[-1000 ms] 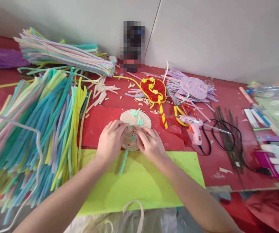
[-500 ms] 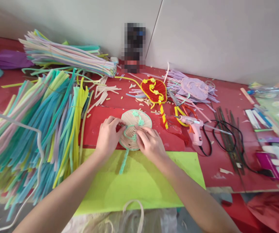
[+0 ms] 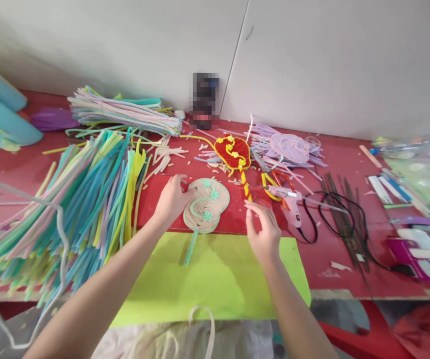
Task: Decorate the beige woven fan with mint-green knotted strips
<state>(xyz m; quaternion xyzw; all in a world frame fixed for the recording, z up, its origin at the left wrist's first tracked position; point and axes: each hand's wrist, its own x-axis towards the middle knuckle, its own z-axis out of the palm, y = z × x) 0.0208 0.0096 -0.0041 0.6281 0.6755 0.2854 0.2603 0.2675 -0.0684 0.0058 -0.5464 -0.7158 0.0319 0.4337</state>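
- Mid-desk (image 3: 344, 152), a round-lobed beige fan (image 3: 206, 203) of mint-edged fuzzy stems lies flat, handle toward 7 o'clock.
- At its 9 o'clock, the left hand (image 3: 170, 200) curls loosely, grip unclear; near 4 o'clock, the right hand's (image 3: 268, 233) fingers stand slightly parted, apparently empty.
- A stray rightward reach could bump the pink plastic glue gun (image 3: 293, 202) at 3 o'clock, risking burns if hot.
- Farther out, clear plastic packaging (image 3: 420, 162) holds blurred contents.

Arms (image 3: 110, 281) extended, left hand (image 3: 172, 199) loosely curled, right hand (image 3: 265, 232) (well apart) half-curled
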